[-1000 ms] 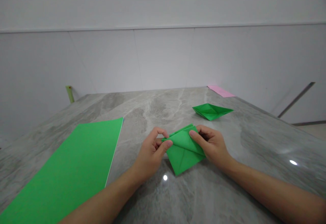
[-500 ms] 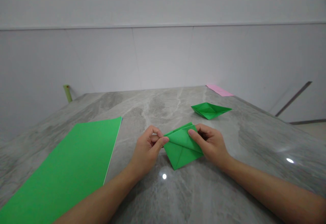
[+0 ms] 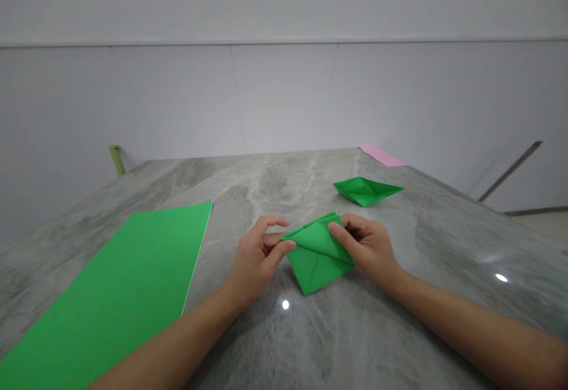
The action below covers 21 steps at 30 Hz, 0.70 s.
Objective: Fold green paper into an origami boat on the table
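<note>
A folded sheet of green paper (image 3: 317,257) is held tilted between both hands, its lower corner pointing down at the tabletop. My left hand (image 3: 260,254) pinches the paper's left corner between thumb and fingers, with the index finger lifted off it. At the other side my right hand (image 3: 366,245) grips the right edge, its thumb on the near face and the fingers behind, partly hidden. Creases cross the near face, and several layers show along the top edge. Beyond my right hand a folded green paper boat (image 3: 366,191) rests on the table.
A stack of green paper (image 3: 128,271) lies at the left, partly under my left forearm. Pink paper (image 3: 382,155) lies at the far right edge of the grey marbled table (image 3: 275,183). A white wall (image 3: 284,97) stands behind it.
My left index finger has lifted and straightened away from the paper's left corner, while thumb and another finger keep the pinch. My right hand stays in place.
</note>
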### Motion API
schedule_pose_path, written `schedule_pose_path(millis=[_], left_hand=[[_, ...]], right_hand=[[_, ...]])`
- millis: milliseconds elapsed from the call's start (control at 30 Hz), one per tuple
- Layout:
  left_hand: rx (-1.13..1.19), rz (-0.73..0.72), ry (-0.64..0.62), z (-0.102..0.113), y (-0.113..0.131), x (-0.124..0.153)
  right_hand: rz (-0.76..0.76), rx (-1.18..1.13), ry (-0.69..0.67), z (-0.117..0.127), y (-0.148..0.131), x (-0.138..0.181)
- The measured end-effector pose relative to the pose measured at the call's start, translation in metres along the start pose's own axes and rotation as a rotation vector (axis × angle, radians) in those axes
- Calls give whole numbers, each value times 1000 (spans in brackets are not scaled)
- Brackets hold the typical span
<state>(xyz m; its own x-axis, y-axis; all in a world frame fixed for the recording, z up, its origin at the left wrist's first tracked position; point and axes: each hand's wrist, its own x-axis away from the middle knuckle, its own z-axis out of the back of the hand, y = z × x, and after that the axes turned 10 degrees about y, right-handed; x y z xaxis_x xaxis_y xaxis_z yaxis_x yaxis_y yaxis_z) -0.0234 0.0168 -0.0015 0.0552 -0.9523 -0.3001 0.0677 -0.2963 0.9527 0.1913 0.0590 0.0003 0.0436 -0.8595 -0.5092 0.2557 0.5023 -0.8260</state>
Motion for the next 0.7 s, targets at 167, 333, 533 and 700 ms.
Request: schedule_pose_path(millis=[167,333,533,700], left_hand=[[-34,32,-59,0,3,-1],[16,79,-123,-2,3,0],[-22,46,-130,0,4,1],[-48,16,-129,0,4,1]], right_hand=[[24,-8,-4,-1,-3,1],[67,13,-16,-1,-3,3],[28,-1,-19,-1,-2,2],[22,-17,-11,-1,-5,2]])
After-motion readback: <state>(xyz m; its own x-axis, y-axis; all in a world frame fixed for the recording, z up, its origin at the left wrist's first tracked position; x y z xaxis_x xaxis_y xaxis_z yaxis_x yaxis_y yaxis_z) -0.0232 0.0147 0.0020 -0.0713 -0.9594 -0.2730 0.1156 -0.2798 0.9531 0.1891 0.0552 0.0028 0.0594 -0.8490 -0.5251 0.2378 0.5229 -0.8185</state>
